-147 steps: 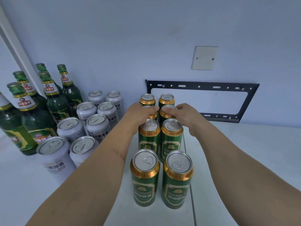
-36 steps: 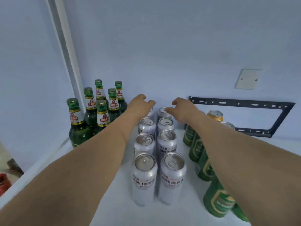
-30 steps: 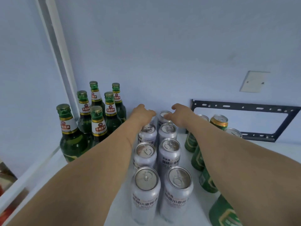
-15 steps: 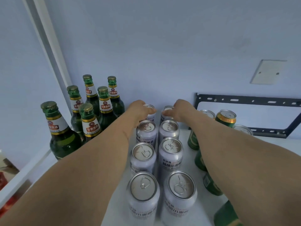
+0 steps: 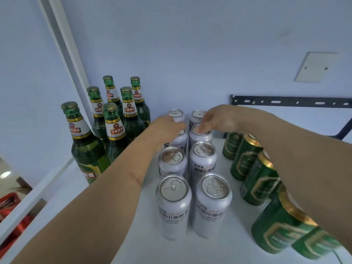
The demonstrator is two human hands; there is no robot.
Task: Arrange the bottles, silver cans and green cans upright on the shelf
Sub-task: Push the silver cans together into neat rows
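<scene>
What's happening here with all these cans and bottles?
A person is lining up drinks on a white shelf. The left hand and right hand reach to the silver cans near the back of a two-wide column. The green bottles stand upright to the left. The green cans stand to the right, partly hidden by the right arm.

two bare forearms, no sleeves, no watch or rings in view, left hand [image 5: 167,128] and right hand [image 5: 219,121] bare, thin scratch line [image 5: 135,178] on left forearm
</scene>
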